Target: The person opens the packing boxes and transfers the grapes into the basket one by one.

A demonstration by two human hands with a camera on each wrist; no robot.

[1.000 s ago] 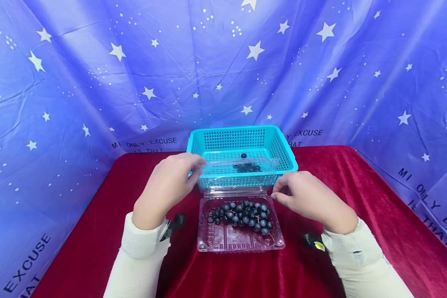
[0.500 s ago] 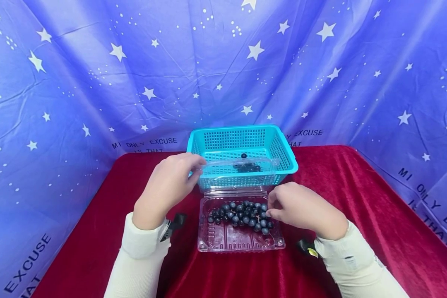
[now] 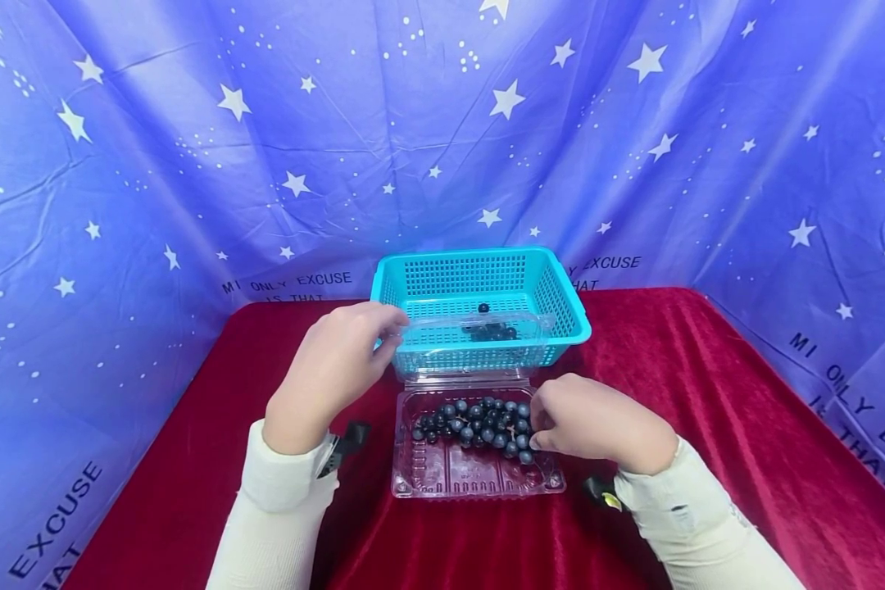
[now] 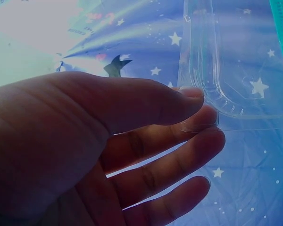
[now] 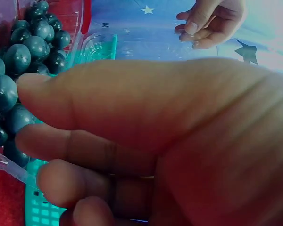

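Observation:
A bunch of dark grapes [image 3: 483, 426] lies in the base of a clear plastic clamshell box [image 3: 435, 492]. The box's lid [image 4: 240, 75] stands raised at the back, and my left hand [image 3: 335, 365] pinches its upper left corner between thumb and index finger. At the bunch's right end, my right hand [image 3: 597, 418] reaches over the box's side. In the right wrist view, the thumb tip [image 5: 33, 89] meets a grape, while the other fingers are loosely bent below, apart from the thumb. Whether those fingers touch grapes is hard to tell.
Behind the box stands a turquoise perforated basket [image 3: 465, 270], with several dark grapes [image 3: 490, 332] inside, partly seen through the lid. Dark red velvet cloth [image 3: 265, 508] covers the table. A blue starry curtain [image 3: 383, 123] hangs around the back and sides.
My right hand has moved down and left, from beside the lid's hinge to the right end of the grape bunch. My left hand has stayed at the lid corner.

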